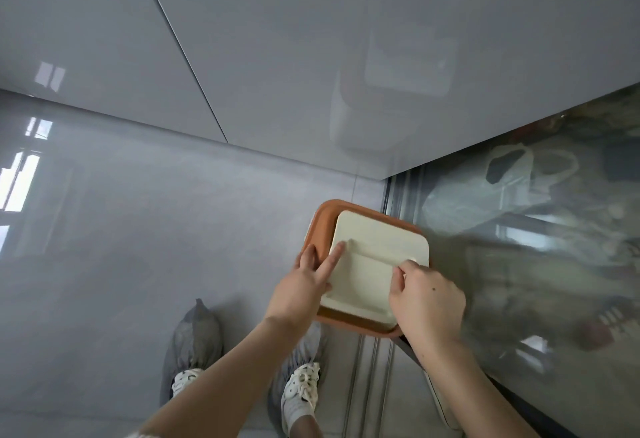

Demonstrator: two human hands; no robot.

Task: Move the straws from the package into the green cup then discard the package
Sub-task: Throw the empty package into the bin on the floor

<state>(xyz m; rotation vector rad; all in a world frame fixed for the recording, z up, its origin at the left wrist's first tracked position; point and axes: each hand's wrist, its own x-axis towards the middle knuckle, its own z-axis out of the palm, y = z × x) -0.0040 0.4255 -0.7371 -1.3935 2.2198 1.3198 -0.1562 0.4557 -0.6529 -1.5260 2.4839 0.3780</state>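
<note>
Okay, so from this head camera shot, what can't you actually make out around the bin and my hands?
- Package: not visible in the head view; whether it went in is unknown.
- Inside of the bin: covered by its cream lid.
- Right hand: fingertips curl over the lid flap, so any grip is hidden.
- Left hand: palm side faces away.
- Green cup and straws: out of frame.
- Behind the glass door: blurred by reflections.

The bin (pixel 323 226) under my hands looks like smooth matt plastic, its cream lid (pixel 374 257) likewise; the grey floor (pixel 138 230) is glossy tile, mirror-bright; my shoe covers (pixel 195 333) look like thin crinkled fabric.
</note>
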